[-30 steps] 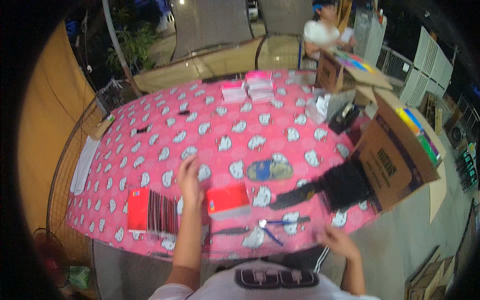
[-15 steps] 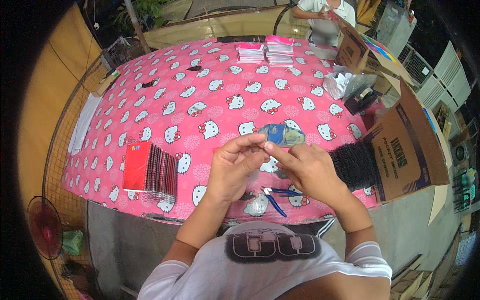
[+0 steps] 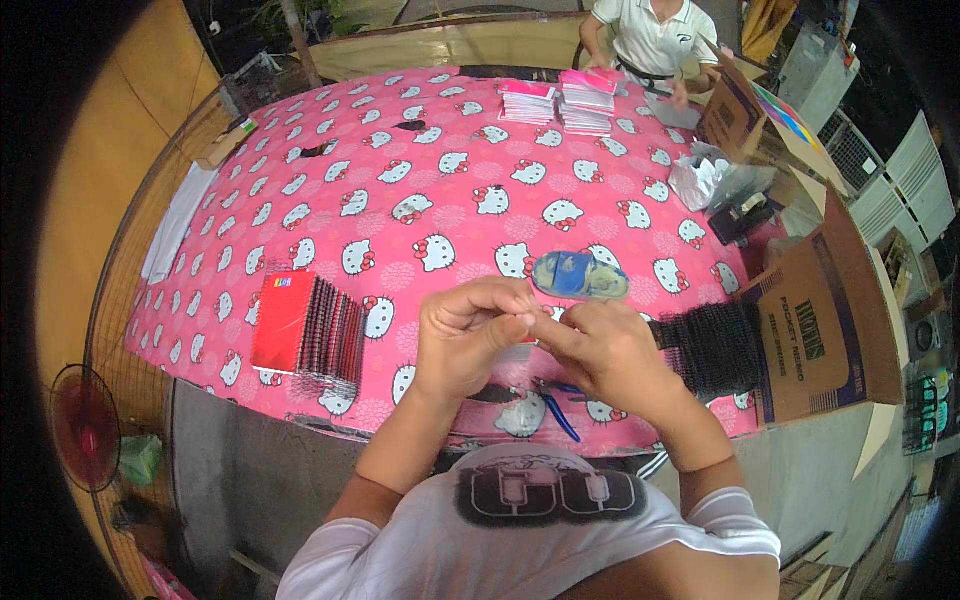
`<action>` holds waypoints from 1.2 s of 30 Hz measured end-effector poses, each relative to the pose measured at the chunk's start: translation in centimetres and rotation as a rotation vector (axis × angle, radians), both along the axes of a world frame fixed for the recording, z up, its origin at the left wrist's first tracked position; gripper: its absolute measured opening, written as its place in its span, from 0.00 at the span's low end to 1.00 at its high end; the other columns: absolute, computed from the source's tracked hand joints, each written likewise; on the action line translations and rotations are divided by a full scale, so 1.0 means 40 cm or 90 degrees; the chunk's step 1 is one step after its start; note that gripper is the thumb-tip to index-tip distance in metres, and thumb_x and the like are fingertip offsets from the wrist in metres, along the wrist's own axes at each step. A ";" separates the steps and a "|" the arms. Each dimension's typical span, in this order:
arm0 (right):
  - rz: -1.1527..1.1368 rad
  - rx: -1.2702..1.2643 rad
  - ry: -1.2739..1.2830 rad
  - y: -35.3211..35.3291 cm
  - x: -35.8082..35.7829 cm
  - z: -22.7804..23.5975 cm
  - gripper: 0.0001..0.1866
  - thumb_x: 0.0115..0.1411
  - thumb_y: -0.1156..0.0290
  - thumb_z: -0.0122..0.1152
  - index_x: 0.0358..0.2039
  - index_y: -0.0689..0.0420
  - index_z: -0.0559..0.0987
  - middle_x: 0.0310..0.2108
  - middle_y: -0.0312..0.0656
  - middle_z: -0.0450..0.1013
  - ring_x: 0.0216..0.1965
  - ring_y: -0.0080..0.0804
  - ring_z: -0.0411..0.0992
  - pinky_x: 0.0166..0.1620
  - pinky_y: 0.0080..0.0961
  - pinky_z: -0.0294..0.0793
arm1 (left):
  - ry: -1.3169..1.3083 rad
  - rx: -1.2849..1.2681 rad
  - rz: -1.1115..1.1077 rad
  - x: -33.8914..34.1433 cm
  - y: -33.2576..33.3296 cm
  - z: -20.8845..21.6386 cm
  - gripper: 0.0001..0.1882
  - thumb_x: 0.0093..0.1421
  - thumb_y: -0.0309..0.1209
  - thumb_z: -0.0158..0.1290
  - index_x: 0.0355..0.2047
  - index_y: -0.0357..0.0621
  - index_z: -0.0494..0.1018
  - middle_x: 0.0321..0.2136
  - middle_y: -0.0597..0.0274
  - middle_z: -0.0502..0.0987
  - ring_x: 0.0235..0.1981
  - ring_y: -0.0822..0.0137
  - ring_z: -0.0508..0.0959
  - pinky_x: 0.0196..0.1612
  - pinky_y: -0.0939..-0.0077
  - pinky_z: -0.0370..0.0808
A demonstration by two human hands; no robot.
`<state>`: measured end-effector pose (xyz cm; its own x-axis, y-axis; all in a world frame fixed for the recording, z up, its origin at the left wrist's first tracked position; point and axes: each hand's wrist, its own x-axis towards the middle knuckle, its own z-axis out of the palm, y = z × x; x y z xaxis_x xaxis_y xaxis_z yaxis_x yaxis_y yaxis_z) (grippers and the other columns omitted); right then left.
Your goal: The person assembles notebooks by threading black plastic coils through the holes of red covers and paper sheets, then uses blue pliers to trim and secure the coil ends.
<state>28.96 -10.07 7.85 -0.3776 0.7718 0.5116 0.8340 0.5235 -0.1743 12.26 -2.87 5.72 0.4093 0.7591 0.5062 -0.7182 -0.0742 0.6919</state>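
My left hand (image 3: 467,345) and my right hand (image 3: 615,350) meet above the near middle of the table, with thumbs and forefingers pinched together. Whatever lies between the fingertips is too small or hidden to make out. Beneath them, a pair of blue-handled cutters (image 3: 561,418) lies on the tablecloth, its jaws partly covered by my right hand. Just beyond the right hand is an oval blue object (image 3: 580,275) with worn yellowish patches. A row of red spiral-bound notebooks (image 3: 305,325) stands to the left of my left hand. Black binding coils (image 3: 712,345) are bunched to the right.
A pink patterned cloth (image 3: 450,225) covers the table. An open cardboard box (image 3: 815,320) stands at the right edge, near crumpled plastic (image 3: 697,180) and a black object (image 3: 740,217). Pink-topped notebook stacks (image 3: 587,108) sit at the far side, where another person (image 3: 655,45) stands by a second box (image 3: 735,110).
The view has shifted slightly, so the table's things appear a little to the right. My hands stay together, fingertips pinched closer. The person across has lowered their hands toward the table.
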 end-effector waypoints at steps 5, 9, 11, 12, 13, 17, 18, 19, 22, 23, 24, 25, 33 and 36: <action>0.016 0.027 0.001 0.007 -0.007 0.006 0.33 0.46 0.73 0.57 0.54 0.34 0.71 0.18 0.36 0.62 0.22 0.34 0.66 0.25 0.33 0.63 | 0.010 -0.018 -0.036 -0.016 -0.011 0.014 0.05 0.53 0.18 0.57 0.31 0.37 0.75 0.31 0.58 0.76 0.35 0.69 0.75 0.40 0.74 0.73; 0.009 0.025 0.004 0.009 -0.018 -0.006 0.33 0.46 0.73 0.57 0.56 0.35 0.69 0.19 0.37 0.62 0.22 0.35 0.66 0.25 0.34 0.65 | 0.018 -0.108 -0.071 -0.034 -0.008 0.007 0.04 0.55 0.21 0.56 0.32 0.37 0.74 0.34 0.59 0.76 0.37 0.69 0.74 0.42 0.75 0.72; 0.018 -0.045 0.000 0.010 -0.036 -0.003 0.34 0.47 0.72 0.58 0.57 0.36 0.68 0.19 0.38 0.63 0.23 0.36 0.67 0.26 0.35 0.66 | 0.033 -0.086 -0.097 -0.066 0.014 -0.004 0.05 0.56 0.23 0.56 0.33 0.37 0.74 0.35 0.59 0.76 0.37 0.70 0.74 0.43 0.75 0.71; 0.029 -0.077 0.002 0.020 -0.050 -0.004 0.34 0.47 0.72 0.58 0.58 0.36 0.67 0.20 0.38 0.63 0.23 0.36 0.68 0.26 0.36 0.67 | 0.039 -0.083 -0.084 -0.079 0.028 -0.010 0.05 0.56 0.24 0.56 0.33 0.37 0.74 0.35 0.59 0.76 0.37 0.70 0.74 0.43 0.76 0.71; 0.041 -0.081 0.014 0.036 -0.064 -0.008 0.33 0.48 0.72 0.59 0.58 0.39 0.66 0.22 0.39 0.65 0.25 0.38 0.68 0.28 0.36 0.67 | 0.044 -0.081 -0.070 -0.094 0.043 -0.019 0.06 0.56 0.25 0.56 0.34 0.37 0.74 0.35 0.59 0.76 0.37 0.70 0.75 0.43 0.76 0.71; 0.054 -0.113 0.061 0.127 -0.136 -0.100 0.29 0.50 0.70 0.60 0.55 0.50 0.68 0.30 0.43 0.69 0.32 0.42 0.70 0.33 0.35 0.69 | 0.238 -0.197 0.069 -0.187 0.147 -0.075 0.08 0.57 0.27 0.56 0.36 0.37 0.74 0.36 0.59 0.77 0.38 0.71 0.75 0.43 0.77 0.71; 0.038 -0.114 0.068 0.163 -0.151 -0.128 0.28 0.49 0.70 0.60 0.53 0.51 0.69 0.32 0.45 0.69 0.33 0.42 0.70 0.34 0.35 0.70 | 0.324 -0.218 0.255 -0.192 0.166 -0.092 0.10 0.58 0.28 0.55 0.39 0.37 0.73 0.37 0.59 0.77 0.40 0.71 0.75 0.44 0.78 0.70; 0.049 -0.137 -0.010 0.185 -0.160 -0.159 0.24 0.49 0.70 0.60 0.49 0.53 0.72 0.35 0.46 0.69 0.36 0.43 0.70 0.36 0.36 0.71 | 0.331 -0.175 0.369 -0.201 0.175 -0.104 0.13 0.58 0.28 0.55 0.42 0.38 0.73 0.39 0.60 0.77 0.42 0.70 0.75 0.46 0.78 0.69; 0.051 -0.136 -0.140 0.200 -0.243 -0.222 0.17 0.46 0.69 0.59 0.39 0.56 0.77 0.40 0.48 0.68 0.42 0.45 0.69 0.40 0.41 0.72 | 0.191 -0.370 0.400 -0.287 0.163 -0.131 0.12 0.60 0.31 0.53 0.43 0.42 0.72 0.36 0.64 0.77 0.37 0.75 0.75 0.40 0.79 0.69; 0.066 -0.099 -0.126 0.210 -0.256 -0.251 0.14 0.45 0.69 0.59 0.35 0.57 0.78 0.39 0.48 0.68 0.42 0.45 0.68 0.39 0.40 0.73 | 0.182 -0.385 0.386 -0.300 0.160 -0.147 0.11 0.60 0.31 0.53 0.42 0.43 0.72 0.35 0.64 0.78 0.36 0.75 0.75 0.39 0.79 0.70; 0.083 -0.065 -0.114 0.223 -0.266 -0.281 0.13 0.45 0.69 0.58 0.32 0.58 0.79 0.38 0.48 0.68 0.43 0.45 0.68 0.38 0.39 0.74 | 0.173 -0.403 0.373 -0.303 0.159 -0.170 0.10 0.60 0.32 0.53 0.41 0.43 0.72 0.34 0.64 0.78 0.35 0.75 0.75 0.38 0.79 0.70; 0.072 -0.083 -0.152 0.228 -0.279 -0.294 0.12 0.43 0.70 0.59 0.30 0.59 0.79 0.37 0.48 0.68 0.42 0.44 0.68 0.36 0.37 0.75 | 0.216 -0.396 0.358 -0.296 0.152 -0.187 0.09 0.61 0.31 0.52 0.40 0.43 0.72 0.34 0.64 0.78 0.35 0.75 0.75 0.38 0.78 0.70; 0.101 -0.155 -0.190 0.252 -0.272 -0.288 0.07 0.41 0.72 0.58 0.21 0.61 0.79 0.30 0.47 0.71 0.32 0.43 0.72 0.30 0.34 0.77 | 0.340 -0.411 0.275 -0.233 0.144 -0.215 0.13 0.61 0.27 0.48 0.47 0.42 0.66 0.34 0.62 0.77 0.33 0.74 0.74 0.37 0.81 0.71; 0.167 -0.214 -0.124 0.285 -0.242 -0.289 0.07 0.40 0.73 0.58 0.21 0.63 0.78 0.28 0.48 0.71 0.31 0.45 0.73 0.32 0.36 0.76 | 0.319 -0.419 0.254 -0.231 0.146 -0.231 0.16 0.61 0.27 0.48 0.50 0.42 0.63 0.34 0.61 0.77 0.32 0.75 0.75 0.35 0.82 0.71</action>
